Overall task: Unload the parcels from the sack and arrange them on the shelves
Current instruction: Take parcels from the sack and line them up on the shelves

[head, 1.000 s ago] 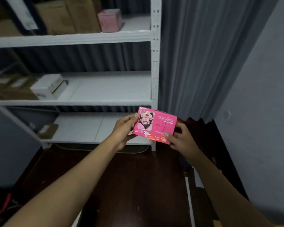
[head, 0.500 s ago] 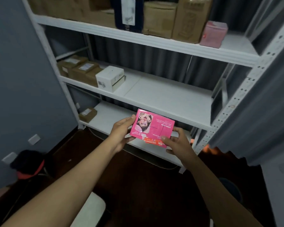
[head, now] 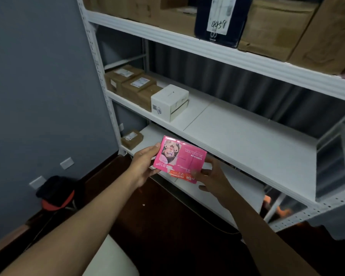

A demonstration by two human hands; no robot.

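Note:
A flat pink parcel (head: 184,158) with a printed picture is held upside down between both hands, in front of the white shelf rack (head: 223,54). My left hand (head: 144,166) grips its left edge and my right hand (head: 213,177) holds its lower right corner. The parcel hovers over the front lip of the lowest shelf (head: 207,194), just below the middle shelf (head: 247,140). A pale rounded thing (head: 112,259), perhaps the sack, shows at the bottom edge between my arms.
Brown parcels (head: 131,84) and a white box (head: 169,102) sit at the middle shelf's left end. A small brown parcel (head: 132,138) lies on the lowest shelf. Cardboard boxes (head: 277,26) and a dark box (head: 217,18) fill the top shelf. A dark bag (head: 56,192) lies by the grey wall.
The view has swung left and closer to the rack, so its left end and the grey wall now show. Both hands still hold the pink parcel, now nearer the lower shelves.

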